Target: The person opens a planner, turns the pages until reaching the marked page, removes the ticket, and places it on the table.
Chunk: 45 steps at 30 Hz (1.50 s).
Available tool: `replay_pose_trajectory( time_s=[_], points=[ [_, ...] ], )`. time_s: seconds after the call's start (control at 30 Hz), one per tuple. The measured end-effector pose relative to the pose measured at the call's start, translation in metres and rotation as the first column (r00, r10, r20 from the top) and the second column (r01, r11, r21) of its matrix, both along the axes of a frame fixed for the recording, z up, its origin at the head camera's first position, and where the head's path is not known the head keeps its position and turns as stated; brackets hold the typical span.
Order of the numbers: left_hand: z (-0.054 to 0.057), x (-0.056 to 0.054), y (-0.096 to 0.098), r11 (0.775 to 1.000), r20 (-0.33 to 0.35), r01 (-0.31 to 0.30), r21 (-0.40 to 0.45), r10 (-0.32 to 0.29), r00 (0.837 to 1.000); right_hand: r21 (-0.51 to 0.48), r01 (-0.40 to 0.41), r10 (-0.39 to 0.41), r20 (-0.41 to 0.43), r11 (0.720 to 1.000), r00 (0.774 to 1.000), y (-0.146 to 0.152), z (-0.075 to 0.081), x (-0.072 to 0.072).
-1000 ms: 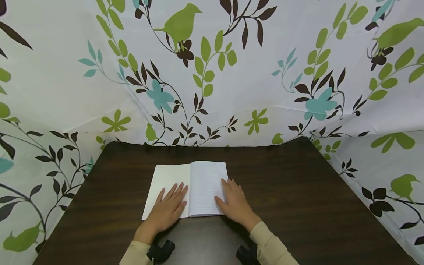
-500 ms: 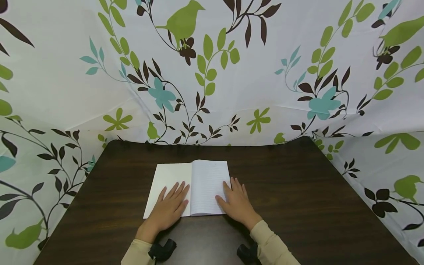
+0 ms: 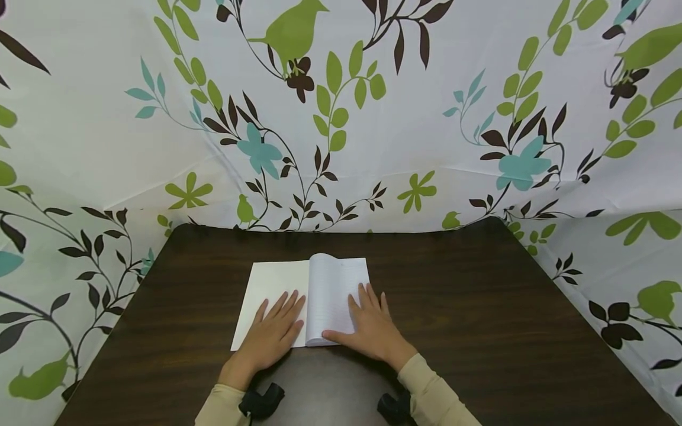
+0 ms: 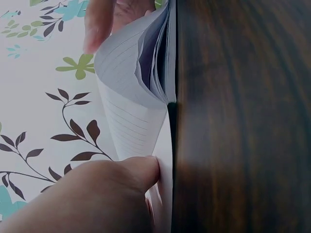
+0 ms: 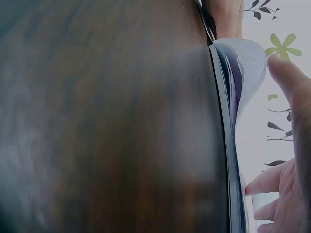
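An open notebook lies on the dark wooden table, a blank white side at left and ruled pages at right. My left hand rests with straight fingers on the blank side, its thumb near the spine. Spread over the ruled side is my right hand, fingers straight and thumb stretched toward the spine. Beside that thumb, a ruled page bulges up in a curve near the spine. Several leaves stand slightly apart beneath it in both wrist views. The right fingertips touch the page toward its outer part.
The dark wood-grain table extends on both sides of the notebook. Behind it and at the sides hangs a white cloth printed with leaves, birds and flowers. A black device is on the left wrist, another on the right.
My right hand has shifted left from the notebook's right edge onto the page, its thumb sliding toward the spine. The ruled page now bulges up there. The left hand stays in place.
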<state>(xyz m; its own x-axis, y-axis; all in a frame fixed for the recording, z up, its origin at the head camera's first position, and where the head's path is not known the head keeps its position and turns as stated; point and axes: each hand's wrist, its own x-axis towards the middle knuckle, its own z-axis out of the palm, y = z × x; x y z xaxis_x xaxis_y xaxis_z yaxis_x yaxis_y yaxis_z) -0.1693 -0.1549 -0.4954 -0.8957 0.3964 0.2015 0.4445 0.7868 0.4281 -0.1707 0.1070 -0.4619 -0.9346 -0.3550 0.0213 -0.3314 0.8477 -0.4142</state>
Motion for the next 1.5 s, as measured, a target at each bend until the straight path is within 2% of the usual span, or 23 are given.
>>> replay_pose_trajectory(
  time_s=[0.2,0.5,0.6,0.8,0.9,1.03,1.17,1.27,1.33,1.5],
  points=[
    [0.002,0.001,0.0,1.0,0.015,-0.005,-0.016,0.005,1.0,0.05,-0.048,0.049,-0.02,0.998,0.999,-0.005,0.001,0.001],
    [0.001,0.001,-0.001,1.0,0.03,0.006,-0.023,-0.005,1.0,0.069,-0.053,0.057,-0.056,0.996,0.997,-0.005,-0.001,0.003],
    [0.004,0.002,-0.001,1.0,0.019,0.009,-0.007,-0.009,1.0,0.068,-0.058,0.063,-0.066,0.996,0.996,-0.004,0.0,0.004],
    [0.004,0.003,-0.001,1.0,-0.043,0.016,0.024,-0.015,0.999,0.051,-0.091,0.098,-0.142,0.995,0.985,0.005,0.002,0.007],
    [0.004,0.003,-0.001,0.999,-0.044,0.023,0.035,-0.021,0.999,0.046,-0.109,0.117,-0.204,0.993,0.972,0.014,0.002,0.007],
    [0.002,0.002,-0.002,1.0,-0.025,0.018,0.01,-0.018,1.0,-0.035,-0.127,0.112,-0.286,0.991,0.952,0.024,0.006,0.006],
    [-0.003,0.0,-0.004,1.0,-0.043,0.006,-0.03,-0.007,0.999,-0.172,-0.114,0.048,-0.349,0.979,0.936,0.025,0.009,0.004],
    [-0.005,-0.002,-0.005,1.0,-0.061,0.005,-0.025,-0.006,0.998,-0.256,-0.089,0.0,-0.327,0.962,0.945,0.018,0.011,0.003],
    [-0.005,-0.002,-0.005,1.0,-0.067,0.001,-0.022,-0.003,0.998,-0.289,-0.089,0.0,-0.296,0.953,0.955,0.011,0.012,0.002],
    [0.004,0.002,-0.003,1.0,-0.046,0.015,0.019,-0.014,0.999,-0.26,-0.15,0.094,-0.213,0.954,0.972,-0.011,0.013,0.001]
  ],
)
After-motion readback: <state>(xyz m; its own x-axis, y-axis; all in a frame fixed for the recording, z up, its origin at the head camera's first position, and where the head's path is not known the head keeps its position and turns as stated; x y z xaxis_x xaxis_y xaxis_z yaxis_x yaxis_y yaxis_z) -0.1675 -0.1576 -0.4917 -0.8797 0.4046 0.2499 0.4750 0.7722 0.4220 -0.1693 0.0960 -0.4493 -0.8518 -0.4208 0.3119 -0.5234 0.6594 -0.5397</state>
